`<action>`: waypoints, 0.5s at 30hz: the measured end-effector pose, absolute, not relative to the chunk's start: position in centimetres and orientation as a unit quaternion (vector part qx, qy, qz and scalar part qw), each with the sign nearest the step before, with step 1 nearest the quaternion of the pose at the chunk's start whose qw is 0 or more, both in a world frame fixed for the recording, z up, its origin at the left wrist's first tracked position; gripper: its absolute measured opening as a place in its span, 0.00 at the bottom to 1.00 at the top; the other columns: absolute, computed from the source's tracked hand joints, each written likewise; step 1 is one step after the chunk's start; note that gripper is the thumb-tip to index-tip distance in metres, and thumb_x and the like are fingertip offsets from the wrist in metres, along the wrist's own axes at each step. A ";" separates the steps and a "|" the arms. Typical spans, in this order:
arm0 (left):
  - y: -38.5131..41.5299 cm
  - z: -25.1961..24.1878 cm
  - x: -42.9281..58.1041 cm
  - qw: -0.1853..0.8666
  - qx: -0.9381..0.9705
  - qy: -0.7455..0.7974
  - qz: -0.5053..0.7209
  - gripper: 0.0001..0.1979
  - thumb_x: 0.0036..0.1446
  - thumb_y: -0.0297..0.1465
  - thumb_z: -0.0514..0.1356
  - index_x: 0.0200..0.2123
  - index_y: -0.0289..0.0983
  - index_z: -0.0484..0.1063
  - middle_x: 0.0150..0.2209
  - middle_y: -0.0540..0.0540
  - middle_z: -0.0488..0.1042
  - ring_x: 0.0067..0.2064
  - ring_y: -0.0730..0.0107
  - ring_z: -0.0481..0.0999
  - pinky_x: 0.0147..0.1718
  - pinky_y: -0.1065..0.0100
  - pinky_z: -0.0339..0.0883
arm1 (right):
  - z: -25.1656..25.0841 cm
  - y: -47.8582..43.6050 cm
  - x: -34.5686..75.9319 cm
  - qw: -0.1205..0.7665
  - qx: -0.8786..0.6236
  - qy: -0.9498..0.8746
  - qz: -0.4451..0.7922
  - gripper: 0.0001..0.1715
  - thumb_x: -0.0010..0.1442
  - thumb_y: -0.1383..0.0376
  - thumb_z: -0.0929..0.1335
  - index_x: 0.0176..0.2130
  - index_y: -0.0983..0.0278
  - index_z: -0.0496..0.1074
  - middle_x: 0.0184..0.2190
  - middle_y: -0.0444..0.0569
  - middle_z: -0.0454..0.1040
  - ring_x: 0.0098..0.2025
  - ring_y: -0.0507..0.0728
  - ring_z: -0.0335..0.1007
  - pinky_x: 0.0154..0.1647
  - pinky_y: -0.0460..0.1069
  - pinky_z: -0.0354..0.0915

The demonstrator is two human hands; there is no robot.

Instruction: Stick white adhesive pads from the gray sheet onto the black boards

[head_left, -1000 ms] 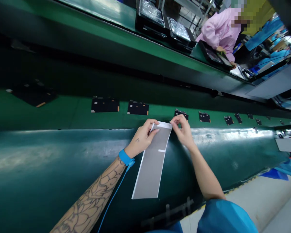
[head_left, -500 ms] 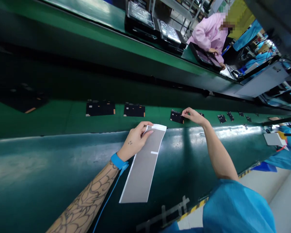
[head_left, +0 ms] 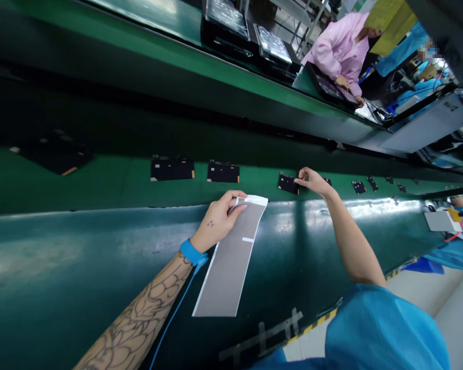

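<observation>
Grip: left hand clamped on end of grey film strip, right hand reaching black circuit board, closure unclear | Step: holding strip, reaching across | Next: seemingly calling for firm right-hand pinch

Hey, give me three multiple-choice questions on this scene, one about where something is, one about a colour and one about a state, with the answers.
1. What does the right hand touch?
A. the grey strip
B. a small black board
C. the wrist strap

2. What colour is the wrist strap?
A. red
B. blue
C. black

3. How is the left hand placed on the grey strip?
A. gripping its white end
B. lying flat on its middle
C. not touching it

1: B, the fingertips rest at the board's edge.
2: B, the band on the left wrist is blue.
3: A, the fingers hold the curled white end.
</observation>
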State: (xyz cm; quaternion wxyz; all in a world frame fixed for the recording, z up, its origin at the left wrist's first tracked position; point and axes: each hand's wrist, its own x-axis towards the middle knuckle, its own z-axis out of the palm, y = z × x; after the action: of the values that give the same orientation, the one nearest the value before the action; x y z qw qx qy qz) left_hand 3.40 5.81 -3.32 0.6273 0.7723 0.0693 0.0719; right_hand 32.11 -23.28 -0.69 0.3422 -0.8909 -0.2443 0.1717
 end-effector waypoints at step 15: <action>5.4 -3.6 3.7 0.637 0.762 0.054 0.099 0.12 0.71 0.31 0.59 0.56 0.38 0.71 0.35 0.50 0.83 0.28 0.68 0.73 0.32 0.68 0.63 | 0.1 -10.7 12.6 0.425 -0.800 -0.423 0.020 0.04 0.74 0.62 0.72 0.47 0.58 0.79 0.44 0.50 0.77 0.47 0.60 0.74 0.49 0.57 0.73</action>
State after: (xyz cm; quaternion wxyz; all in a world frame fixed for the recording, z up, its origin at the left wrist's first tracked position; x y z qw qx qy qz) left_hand 3.69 5.39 -3.62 0.6372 0.7623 0.0541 0.0993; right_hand 12.64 -10.73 0.15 0.4249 -0.7998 -0.4234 0.0205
